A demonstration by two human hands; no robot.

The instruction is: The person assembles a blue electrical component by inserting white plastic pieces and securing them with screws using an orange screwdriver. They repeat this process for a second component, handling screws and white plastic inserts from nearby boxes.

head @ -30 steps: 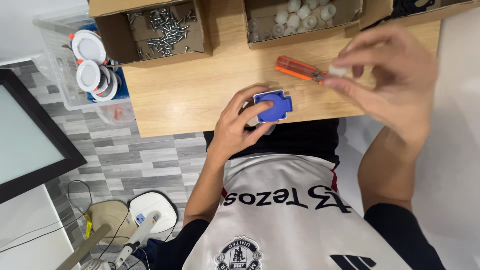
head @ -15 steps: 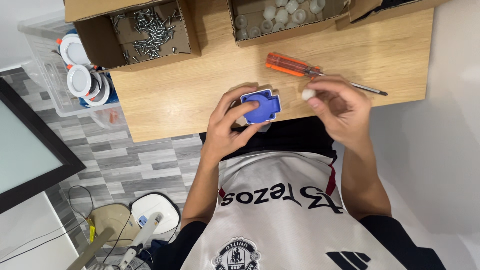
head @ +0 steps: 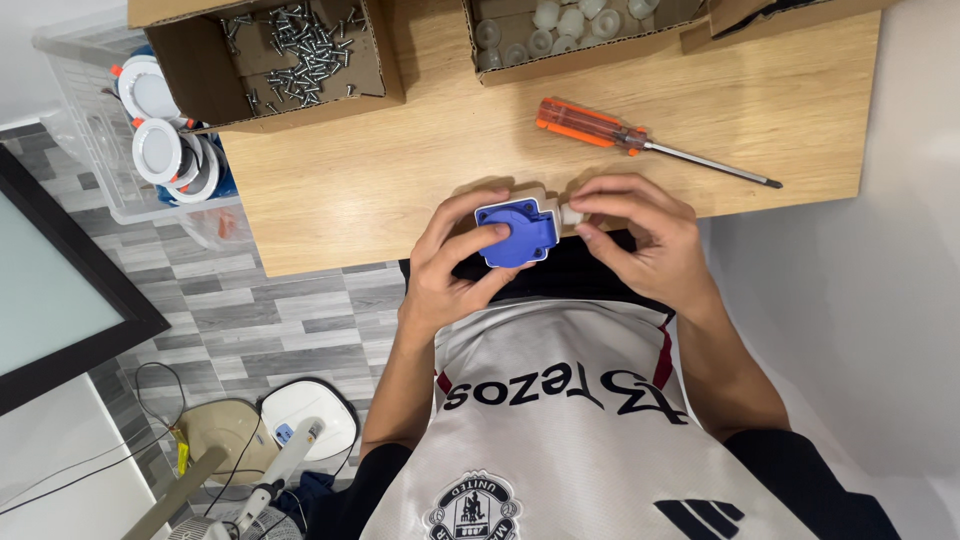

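My left hand [head: 450,268] grips a blue socket housing [head: 517,231] with a pale grey body, held at the near edge of the wooden table [head: 400,160]. Beside it, my right hand [head: 640,235] pinches a small white cylindrical part [head: 572,215] against the housing's right side. An orange-handled screwdriver [head: 620,136] lies on the table just beyond my right hand, its tip pointing right.
A cardboard box of loose screws [head: 290,45] stands at the back left, and a second box of several white parts [head: 560,25] at the back middle. A clear bin with round white fittings [head: 160,130] sits left of the table. A dark screen [head: 50,290] is at far left.
My right hand came from the screwdriver down to the housing with the white part. The housing has shifted slightly toward the table's near edge.
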